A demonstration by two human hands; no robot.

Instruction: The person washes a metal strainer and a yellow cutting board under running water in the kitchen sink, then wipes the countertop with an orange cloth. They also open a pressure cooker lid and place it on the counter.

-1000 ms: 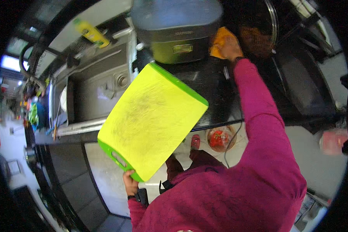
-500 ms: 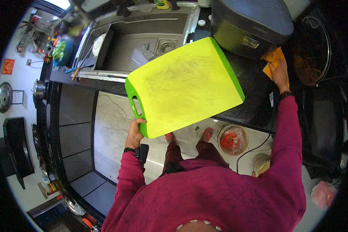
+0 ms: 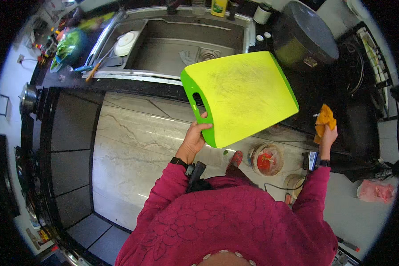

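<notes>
A yellow-green cutting board (image 3: 248,93) with darker green ends and scuff marks is tilted up over the counter's front edge. My left hand (image 3: 195,137) grips its lower left corner, below the handle slot, with the thumb on top and fingers underneath. Off to the right, my right hand (image 3: 329,136) is closed around a bunched orange cloth (image 3: 325,119), held up near the counter's front edge. A white bit shows at the cloth's side. Each wrist wears a dark strap with a small device.
Behind the board lies a steel sink (image 3: 173,44) with a white dish (image 3: 126,43) at its left. A dark rice cooker (image 3: 303,33) stands at the back right. On the floor, a bucket (image 3: 267,159) holds red scraps. A blue bowl of greens (image 3: 68,48) sits far left.
My right hand has drawn the orange cloth back from beside the rice cooker toward me. The cutting board has shifted right in my left hand, and the view has turned slightly.
</notes>
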